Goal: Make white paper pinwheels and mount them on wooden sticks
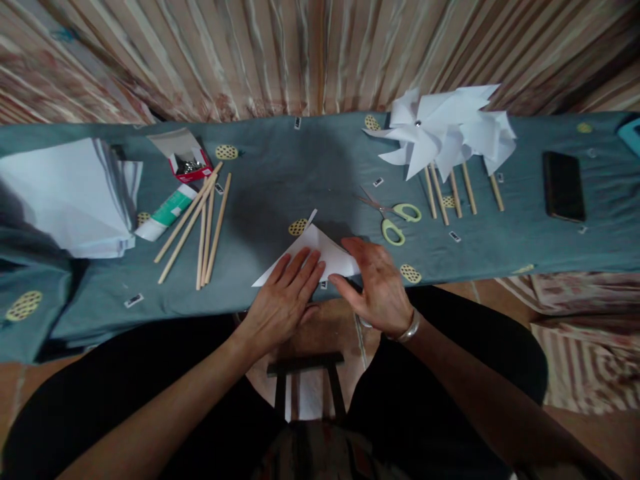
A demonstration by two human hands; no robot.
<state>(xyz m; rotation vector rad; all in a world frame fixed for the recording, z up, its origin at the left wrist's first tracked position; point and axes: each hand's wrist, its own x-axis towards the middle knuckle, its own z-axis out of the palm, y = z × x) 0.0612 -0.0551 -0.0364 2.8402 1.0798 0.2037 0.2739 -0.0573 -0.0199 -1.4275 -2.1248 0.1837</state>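
Note:
A sheet of white paper folded into a triangle (323, 243) lies near the front edge of the cloth-covered table, its peak pointing away from me. My left hand (287, 290) rests flat on its left half, fingers stretched out. Around the right corner is my right hand (377, 283), thumb and fingers apart, touching the paper's edge; the corner itself is partly hidden. Just beyond the peak lies a narrow paper strip (311, 217). Scissors with light green handles (395, 220) lie to the right of the paper, beyond my right hand.
At the left are a stack of white paper (65, 200), a green-and-white tube (167, 212), a red box of small metal pieces (190, 167) and several wooden sticks (203, 230). Several paper pinwheels on sticks (425, 127) lie back right, with a black phone (564, 185) further right. Curtains (280, 60) hang behind.

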